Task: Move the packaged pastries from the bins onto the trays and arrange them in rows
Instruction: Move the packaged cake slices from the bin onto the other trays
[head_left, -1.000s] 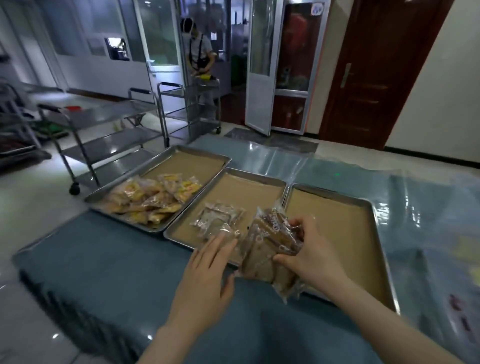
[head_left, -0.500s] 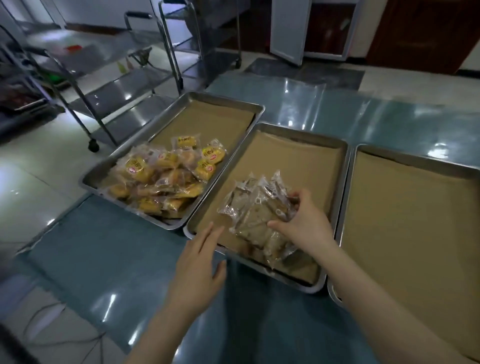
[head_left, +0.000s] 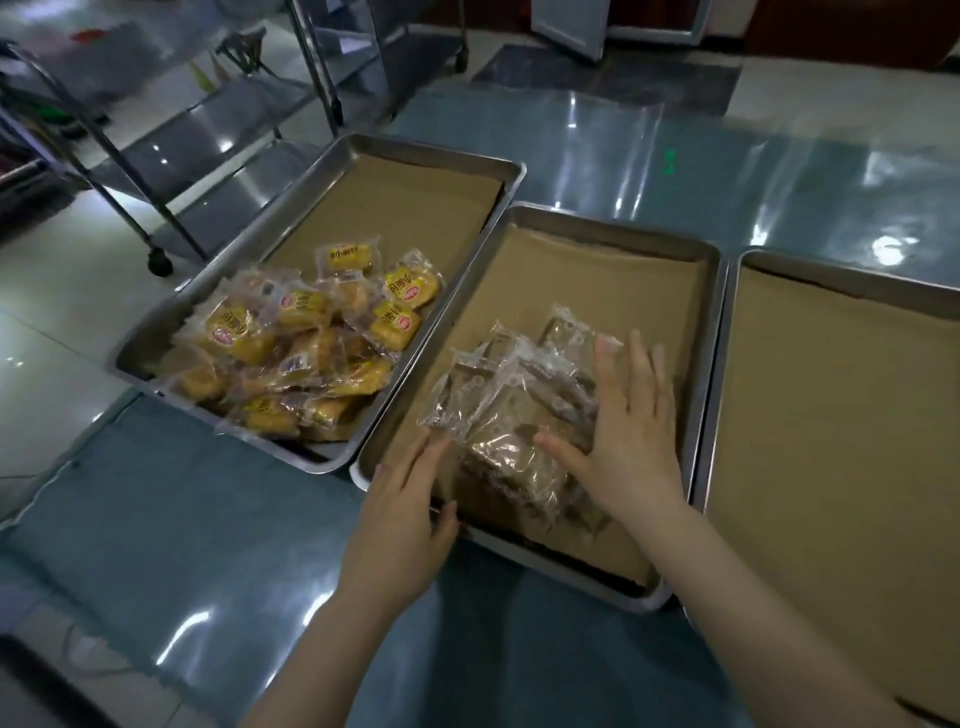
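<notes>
Nearest: blue table cover (head_left: 208, 519) under a clear glossy sheet.

Left hand (head_left: 400, 519): fingers straight and close together, holding nothing. It reaches over the near-left corner of the middle tray (head_left: 571, 574), fingertips at the edge of the brown packets. Contact cannot be confirmed.

Right hand (head_left: 628, 441): palm down, fingers spread, lying flat on top of the brown packets (head_left: 498, 452). Nothing is pinched or curled round.

Brown packets: clear-wrapped pastries in a loose overlapping heap in the near half of the middle tray, on its brown paper liner. No row is formed. The far half of the liner is bare.

Left tray (head_left: 234, 291): yellow-labelled pastries (head_left: 296, 353) piled at the near end, tilted and overlapping, also unsorted. The far end shows liner only.

Right tray (head_left: 737, 312): paper liner, no packets visible in the part in view.

Beyond: steel trolleys (head_left: 208, 156) on a tiled floor. No bins in view.

Progress, as judged: transfer is partly done, with two kinds of pastry landed on two trays. Arranging has barely begun. Both heaps need spreading into rows, and the third tray appears unfilled. The flat right hand looks set to spread the brown heap.
</notes>
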